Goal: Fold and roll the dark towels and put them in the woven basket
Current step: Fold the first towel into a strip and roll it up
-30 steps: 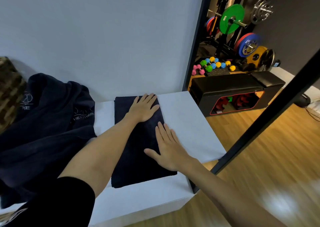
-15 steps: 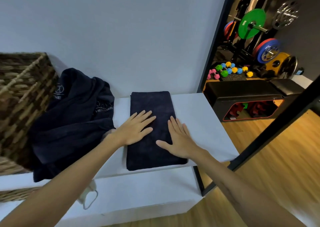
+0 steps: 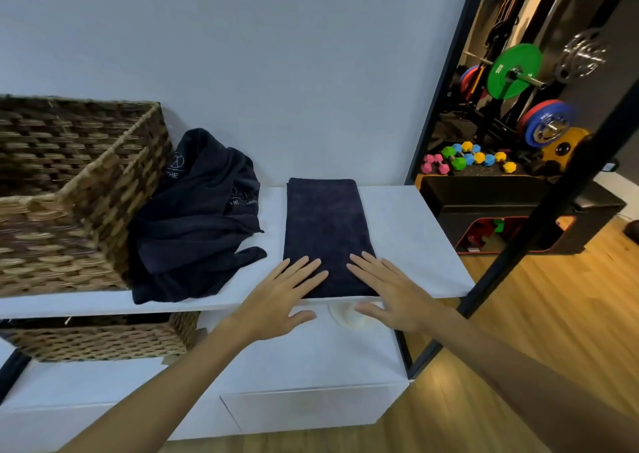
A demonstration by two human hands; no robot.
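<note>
- The left hand [image 3: 281, 297] lies flat, palm down and fingers spread, gripping nothing; its fingertips rest on the near left corner of the folded dark towel [image 3: 326, 231], while the palm hangs past the shelf's front edge.
- The right hand [image 3: 390, 293] is likewise flat with fingers splayed, holding nothing; its fingertips touch the towel's near right corner, and the thumb points inward toward the left hand.
- Between and ahead of both hands, the folded towel stretches away as a long narrow rectangle on the white shelf [image 3: 408, 231], its far end close to the wall.
- Just below the right thumb, a small pale round object [image 3: 345, 314] sits on the lower white surface [image 3: 311, 355]; what it is cannot be told.
- To the left of the left hand, apart from the folded towel, a heap of unfolded dark towels [image 3: 197, 217] is crumpled on the same shelf, pale printed logos showing on the cloth.
- Further left, touching that heap, stands the large woven basket [image 3: 79, 189], its open top facing up; what is inside cannot be seen.
- Below the shelf, down-left of the left hand, a second woven basket [image 3: 103, 338] sits on the lower level.
- Far to the right of the right hand, past a dark frame, coloured weight plates [image 3: 515, 70] and small dumbbells [image 3: 466, 158] stand over a wooden floor [image 3: 536, 314].
</note>
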